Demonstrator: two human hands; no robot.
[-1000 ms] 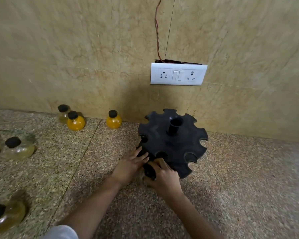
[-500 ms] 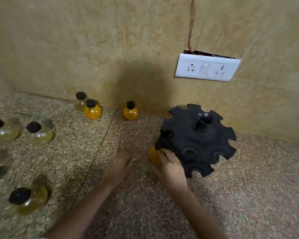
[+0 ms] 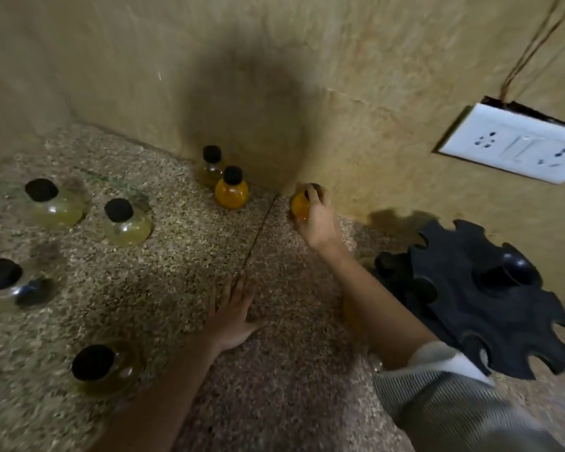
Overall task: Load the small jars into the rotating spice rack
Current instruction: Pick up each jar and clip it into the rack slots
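The black rotating spice rack (image 3: 480, 295) stands at the right, notched slots around its rim. My right hand (image 3: 317, 216) reaches past it to the wall and wraps around a small round orange jar (image 3: 299, 205). My left hand (image 3: 232, 311) lies flat on the counter, fingers spread, holding nothing. A second orange jar (image 3: 231, 190) with a black cap stands by the wall, a paler jar (image 3: 211, 166) behind it. A bit of orange shows under my right forearm beside the rack (image 3: 351, 313), mostly hidden.
Several clear, yellowish jars with black caps stand on the speckled stone counter at the left (image 3: 54, 203) (image 3: 126, 220) (image 3: 5, 282) (image 3: 100, 367). A white socket plate (image 3: 516, 143) hangs on the tiled wall at the right, wires above it.
My right hand left the rack and reached back to the wall, closing on the orange jar there. My left hand drew back flat on the counter. The view swung left.
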